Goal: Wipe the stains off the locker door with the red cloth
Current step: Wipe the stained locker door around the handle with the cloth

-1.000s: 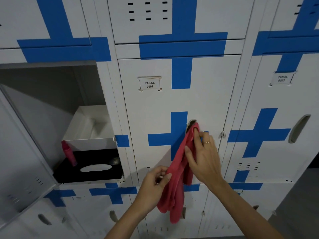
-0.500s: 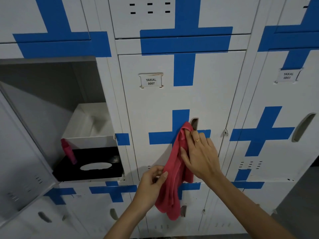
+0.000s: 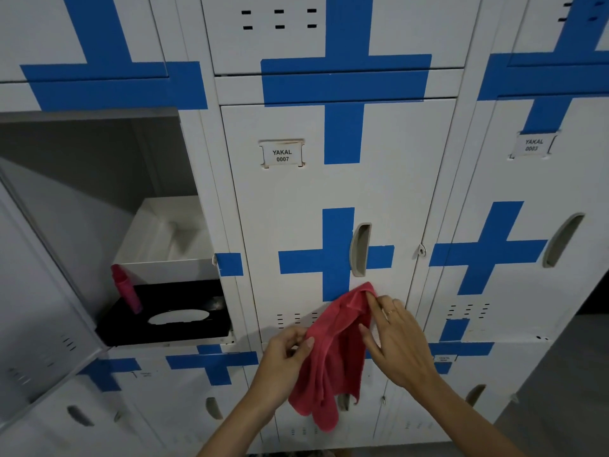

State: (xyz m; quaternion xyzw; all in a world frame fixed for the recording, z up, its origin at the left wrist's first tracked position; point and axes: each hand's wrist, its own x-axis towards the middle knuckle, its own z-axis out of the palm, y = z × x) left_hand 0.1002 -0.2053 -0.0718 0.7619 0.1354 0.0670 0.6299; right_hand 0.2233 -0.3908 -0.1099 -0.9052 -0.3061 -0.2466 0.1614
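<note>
Head view, wiping in progress. I am pressing the top of the red cloth (image 3: 333, 351) against the locker door (image 3: 339, 186) with my right hand (image 3: 397, 344), whose fingers (image 3: 374, 300) are lying nearly straight over the cloth's upper fold, thumb out to the side. My left hand (image 3: 285, 364) is pinching the cloth's left edge between thumb and fingertips, so both hands are occupied with the cloth and neither is free. Most of the cloth is hanging loose below my hands, in front of the lower locker, and is not touching the door that I can tell.

The contact patch is sitting just below the door's handle recess (image 3: 360, 249) and the foot of the blue cross (image 3: 336, 255); the vent slots (image 3: 296, 319) are lying just to the left of my right hand. I cannot make out individual stains from here.

To do this step well, I am judging that the cloth wants bunching into a pad under the right palm, so pressure is spreading over more fabric than the fingertips alone. The left hand is best keeping the tail gathered clear. Strokes are best overlapping, working outward from the hand, and easing near the recess edge, where fabric could catch.
</note>
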